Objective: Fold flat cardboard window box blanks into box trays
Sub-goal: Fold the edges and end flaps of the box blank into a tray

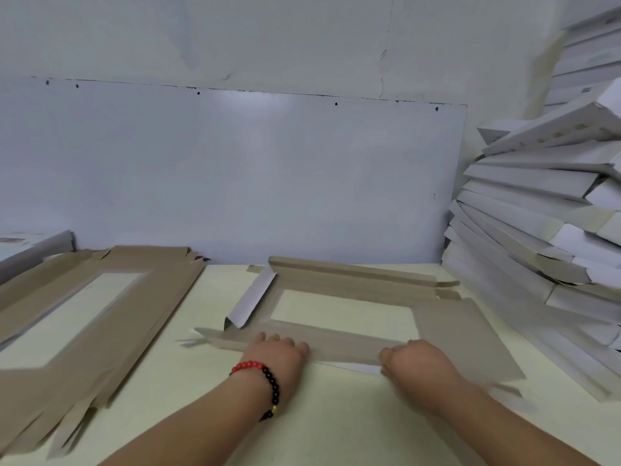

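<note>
Blank: cardboard window box blank (342,284) lies on the pale worktop (336,408) at centre, brown side up, its window cut-out open to the surface beneath.
Folds so far: far strip at 12 o'clock stands partly raised; left end flap at 9 o'clock is turned up, showing its white face; right panel at 3 o'clock lies flat.
Left hand (275,353): at 7 o'clock on the near strip, fingers curled down over its edge, pressing or pinching it.
Right hand (413,363): at 5 o'clock, fingers curled onto the same strip; motion blur makes it hard to say how firm this grip is.
Handling: likely light, thin and stiff only along its scores; it should bend cleanly there but crease or tear at the narrow window frame if pulled.
Where to hold: along the near strip, both hands spread apart, close to the fold line.
Supply: stack of flat blanks (84,314) at 9 o'clock.
Finished: folded trays (537,210) piled at 3 o'clock.
</note>
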Tool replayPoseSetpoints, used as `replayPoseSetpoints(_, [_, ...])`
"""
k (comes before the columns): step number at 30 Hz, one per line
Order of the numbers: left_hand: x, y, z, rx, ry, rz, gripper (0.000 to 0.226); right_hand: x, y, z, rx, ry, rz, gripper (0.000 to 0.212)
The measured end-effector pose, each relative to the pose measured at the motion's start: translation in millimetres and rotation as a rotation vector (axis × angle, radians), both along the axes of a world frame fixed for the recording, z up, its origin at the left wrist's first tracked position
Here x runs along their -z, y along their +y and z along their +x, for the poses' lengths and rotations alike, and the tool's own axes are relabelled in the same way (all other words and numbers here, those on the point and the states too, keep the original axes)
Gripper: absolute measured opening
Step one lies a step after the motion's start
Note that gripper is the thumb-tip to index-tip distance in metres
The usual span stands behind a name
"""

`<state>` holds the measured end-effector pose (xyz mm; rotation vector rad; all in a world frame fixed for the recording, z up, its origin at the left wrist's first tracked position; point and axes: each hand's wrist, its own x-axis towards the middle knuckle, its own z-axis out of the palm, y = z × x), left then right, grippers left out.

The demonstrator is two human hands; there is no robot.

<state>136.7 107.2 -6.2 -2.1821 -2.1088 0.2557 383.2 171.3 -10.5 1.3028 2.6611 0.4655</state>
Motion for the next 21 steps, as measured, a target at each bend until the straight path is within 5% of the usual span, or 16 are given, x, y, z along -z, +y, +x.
replayPoseSetpoints(9, [8.0, 1.7, 37.0, 0.114, -0.101, 0.013, 0.023, -11.9, -58.2, -46.2, -0.039, 0.28, -0.249, 0.026])
replayPoseSetpoints(15, [5.0, -0.8, -4.8, 0.038, -0.004, 0.062, 0.035, -22.7, -78.1, -21.9, 0.123, 0.052, -0.368, 0.036])
replayPoseSetpoints(21, [20.6, -18.7, 47.3, 0.232, -0.228, -0.008, 0.024, -21.8, -97.3, -56.6, 0.127, 0.106, -0.311, 0.037])
